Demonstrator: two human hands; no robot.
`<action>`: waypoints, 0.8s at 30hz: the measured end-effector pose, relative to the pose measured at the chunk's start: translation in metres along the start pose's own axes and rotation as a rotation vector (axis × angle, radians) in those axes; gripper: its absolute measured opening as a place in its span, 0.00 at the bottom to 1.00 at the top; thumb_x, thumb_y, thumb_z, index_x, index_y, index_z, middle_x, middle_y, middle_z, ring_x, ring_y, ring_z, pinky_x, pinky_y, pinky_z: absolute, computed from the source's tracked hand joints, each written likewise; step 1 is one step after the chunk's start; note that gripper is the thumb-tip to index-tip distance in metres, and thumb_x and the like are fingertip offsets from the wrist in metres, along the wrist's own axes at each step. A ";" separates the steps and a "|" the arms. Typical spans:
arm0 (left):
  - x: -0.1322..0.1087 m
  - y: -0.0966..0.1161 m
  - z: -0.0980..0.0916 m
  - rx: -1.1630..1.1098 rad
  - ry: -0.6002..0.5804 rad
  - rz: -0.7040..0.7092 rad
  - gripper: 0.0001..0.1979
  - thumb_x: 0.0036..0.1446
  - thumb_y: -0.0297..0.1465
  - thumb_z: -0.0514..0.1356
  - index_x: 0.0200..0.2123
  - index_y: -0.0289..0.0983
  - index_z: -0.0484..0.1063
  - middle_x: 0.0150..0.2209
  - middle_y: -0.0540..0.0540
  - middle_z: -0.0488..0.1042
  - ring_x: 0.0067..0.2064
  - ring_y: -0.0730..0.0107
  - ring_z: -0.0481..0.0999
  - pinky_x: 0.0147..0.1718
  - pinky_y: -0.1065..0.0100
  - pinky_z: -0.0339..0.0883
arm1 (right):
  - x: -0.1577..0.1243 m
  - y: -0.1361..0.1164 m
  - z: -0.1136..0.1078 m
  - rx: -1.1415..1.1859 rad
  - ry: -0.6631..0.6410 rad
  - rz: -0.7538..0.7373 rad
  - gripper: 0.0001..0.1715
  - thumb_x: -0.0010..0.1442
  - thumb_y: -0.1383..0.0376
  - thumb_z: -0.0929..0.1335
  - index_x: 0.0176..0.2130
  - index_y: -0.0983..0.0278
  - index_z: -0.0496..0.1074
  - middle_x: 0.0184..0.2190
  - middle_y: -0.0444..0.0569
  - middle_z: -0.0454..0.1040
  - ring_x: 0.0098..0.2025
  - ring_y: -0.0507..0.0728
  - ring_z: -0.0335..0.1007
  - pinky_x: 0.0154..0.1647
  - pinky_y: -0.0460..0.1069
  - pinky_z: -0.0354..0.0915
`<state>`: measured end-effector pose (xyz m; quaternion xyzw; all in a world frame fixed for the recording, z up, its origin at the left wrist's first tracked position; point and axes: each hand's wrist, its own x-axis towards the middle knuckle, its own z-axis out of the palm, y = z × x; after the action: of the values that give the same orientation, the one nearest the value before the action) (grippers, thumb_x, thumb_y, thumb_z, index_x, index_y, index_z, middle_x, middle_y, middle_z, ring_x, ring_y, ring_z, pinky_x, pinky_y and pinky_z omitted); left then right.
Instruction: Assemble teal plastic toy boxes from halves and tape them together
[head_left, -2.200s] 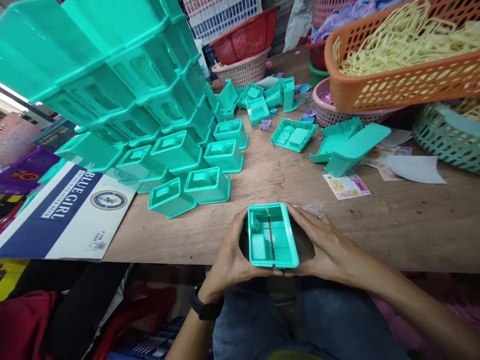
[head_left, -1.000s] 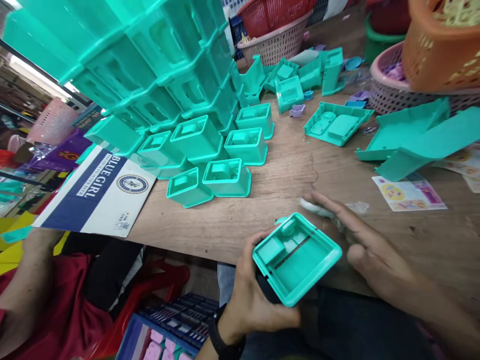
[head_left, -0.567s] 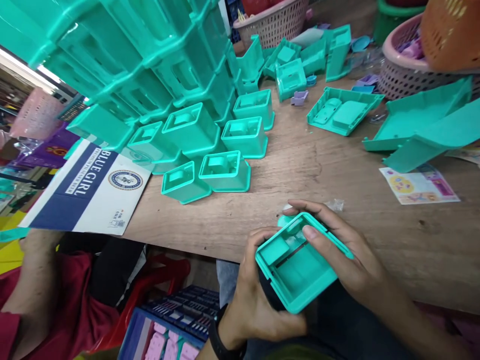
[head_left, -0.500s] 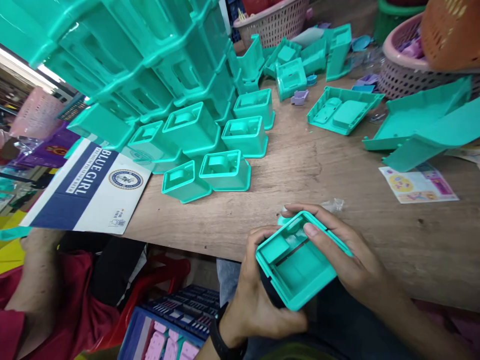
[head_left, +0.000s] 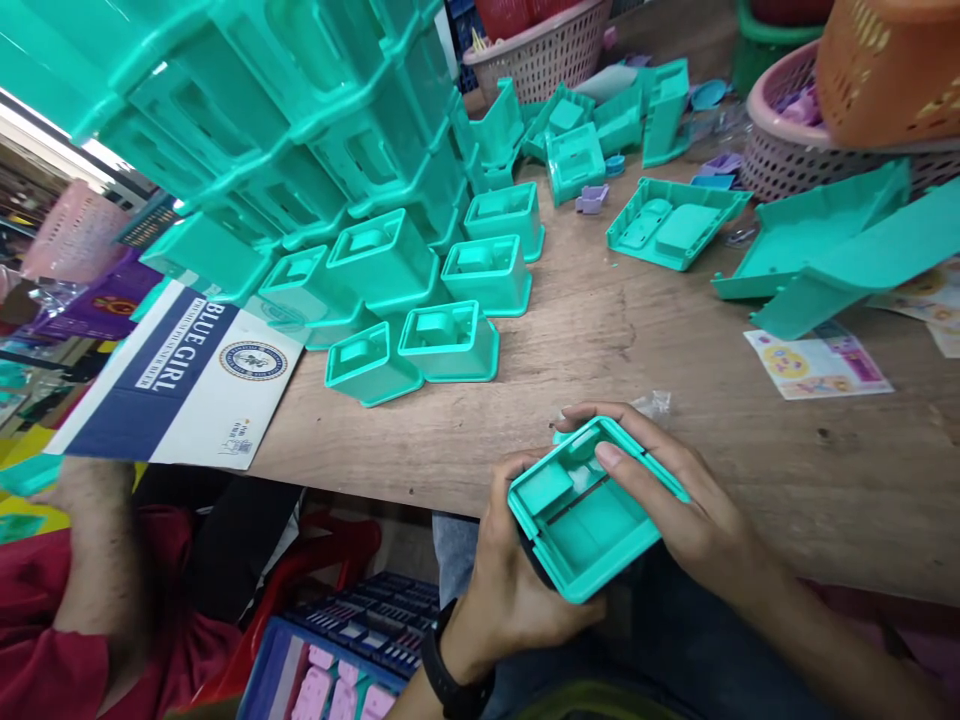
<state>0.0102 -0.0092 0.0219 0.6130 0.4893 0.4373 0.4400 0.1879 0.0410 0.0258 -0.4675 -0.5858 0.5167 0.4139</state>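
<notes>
Both hands clamped on teal housing (head_left: 589, 515) off table edge (head_left: 450, 470), 6 o'clock | left hand (head_left: 510, 590) cups underneath | right hand (head_left: 675, 500) thumb inside | risk: tilted, grip slips, it drops to lap.

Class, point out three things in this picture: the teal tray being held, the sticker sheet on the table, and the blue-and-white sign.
teal tray (head_left: 592, 515), head view, on its inner floor.
sticker sheet (head_left: 817, 362), head view, on its middle.
blue-and-white sign (head_left: 180, 385), head view, on its white panel.
</notes>
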 end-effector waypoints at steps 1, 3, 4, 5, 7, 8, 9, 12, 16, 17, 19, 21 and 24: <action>0.000 -0.001 0.000 0.033 0.011 0.000 0.46 0.39 0.22 0.71 0.61 0.52 0.58 0.54 0.51 0.73 0.51 0.58 0.78 0.55 0.55 0.77 | 0.000 0.000 0.000 0.003 0.009 0.006 0.20 0.73 0.51 0.63 0.56 0.55 0.74 0.51 0.45 0.81 0.48 0.58 0.78 0.46 0.50 0.70; -0.001 -0.004 0.000 0.092 0.038 0.005 0.46 0.39 0.26 0.74 0.60 0.51 0.60 0.53 0.50 0.74 0.49 0.58 0.79 0.54 0.54 0.77 | 0.000 -0.001 0.000 0.003 0.028 0.012 0.20 0.73 0.51 0.62 0.55 0.55 0.75 0.49 0.45 0.81 0.48 0.59 0.79 0.44 0.50 0.70; -0.001 -0.005 0.001 0.112 0.057 0.016 0.46 0.38 0.28 0.75 0.60 0.51 0.60 0.53 0.50 0.74 0.48 0.58 0.79 0.53 0.53 0.77 | 0.000 -0.001 0.001 0.002 0.037 0.012 0.20 0.73 0.50 0.62 0.54 0.55 0.76 0.49 0.45 0.81 0.48 0.59 0.79 0.43 0.50 0.70; -0.001 -0.006 0.001 0.124 0.070 0.030 0.46 0.38 0.29 0.75 0.59 0.51 0.61 0.53 0.50 0.74 0.47 0.58 0.79 0.52 0.53 0.78 | 0.000 -0.001 0.001 0.000 0.043 0.012 0.20 0.73 0.50 0.63 0.54 0.54 0.76 0.49 0.44 0.82 0.48 0.59 0.79 0.43 0.50 0.70; -0.001 -0.007 0.001 0.140 0.085 0.054 0.45 0.37 0.30 0.75 0.59 0.51 0.61 0.52 0.51 0.75 0.46 0.60 0.79 0.50 0.55 0.79 | -0.001 -0.002 0.002 0.002 0.051 0.016 0.20 0.73 0.50 0.62 0.54 0.54 0.77 0.49 0.44 0.82 0.48 0.60 0.79 0.43 0.50 0.70; -0.001 -0.008 0.001 0.148 0.090 0.065 0.45 0.37 0.30 0.75 0.59 0.51 0.61 0.51 0.51 0.76 0.44 0.62 0.80 0.48 0.57 0.79 | -0.001 -0.001 0.003 0.006 0.068 0.017 0.21 0.74 0.50 0.62 0.53 0.55 0.77 0.49 0.45 0.82 0.48 0.60 0.79 0.43 0.50 0.71; 0.000 -0.008 0.001 0.158 0.095 0.072 0.45 0.38 0.30 0.75 0.59 0.50 0.62 0.49 0.52 0.77 0.42 0.63 0.80 0.47 0.59 0.80 | -0.002 -0.001 0.005 0.011 0.098 0.018 0.21 0.74 0.50 0.62 0.52 0.55 0.77 0.49 0.45 0.82 0.48 0.60 0.79 0.43 0.51 0.71; 0.001 -0.008 0.000 0.183 0.113 0.085 0.44 0.37 0.30 0.76 0.59 0.49 0.64 0.45 0.54 0.79 0.37 0.67 0.80 0.44 0.62 0.80 | -0.003 0.000 0.010 0.046 0.186 0.022 0.24 0.74 0.47 0.60 0.50 0.57 0.78 0.47 0.47 0.83 0.47 0.62 0.79 0.45 0.52 0.71; 0.003 -0.009 -0.002 0.213 0.107 0.137 0.44 0.37 0.30 0.76 0.59 0.46 0.65 0.46 0.51 0.80 0.38 0.65 0.81 0.44 0.63 0.80 | -0.005 -0.001 0.013 0.061 0.243 -0.009 0.27 0.75 0.47 0.57 0.48 0.57 0.78 0.43 0.48 0.83 0.42 0.61 0.79 0.40 0.52 0.71; 0.004 -0.010 -0.003 0.214 0.105 0.147 0.44 0.37 0.30 0.76 0.59 0.46 0.65 0.47 0.50 0.80 0.39 0.64 0.82 0.44 0.62 0.80 | -0.005 -0.002 0.014 0.053 0.256 -0.020 0.27 0.76 0.48 0.57 0.48 0.57 0.78 0.41 0.47 0.83 0.42 0.60 0.79 0.40 0.52 0.70; 0.005 -0.009 -0.004 0.212 0.094 0.149 0.45 0.37 0.31 0.77 0.60 0.45 0.65 0.48 0.48 0.80 0.40 0.62 0.82 0.44 0.61 0.80 | -0.005 -0.004 0.014 0.047 0.250 -0.026 0.27 0.76 0.49 0.56 0.47 0.57 0.77 0.38 0.46 0.81 0.42 0.60 0.78 0.38 0.51 0.70; 0.005 -0.009 -0.005 0.208 0.091 0.138 0.47 0.35 0.33 0.79 0.60 0.45 0.66 0.48 0.48 0.80 0.40 0.61 0.82 0.44 0.61 0.80 | -0.006 -0.005 0.014 0.057 0.224 -0.016 0.26 0.76 0.48 0.56 0.48 0.57 0.77 0.38 0.46 0.81 0.42 0.60 0.78 0.36 0.51 0.69; 0.005 -0.008 -0.006 0.214 0.098 0.135 0.45 0.35 0.32 0.78 0.59 0.46 0.67 0.47 0.49 0.81 0.40 0.61 0.82 0.45 0.61 0.80 | -0.009 -0.006 0.015 0.077 0.231 -0.010 0.26 0.76 0.47 0.57 0.49 0.57 0.76 0.40 0.46 0.82 0.41 0.60 0.78 0.35 0.51 0.69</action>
<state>0.0039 -0.0022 0.0164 0.6659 0.5116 0.4405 0.3175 0.1743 0.0288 0.0296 -0.5046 -0.5165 0.4794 0.4988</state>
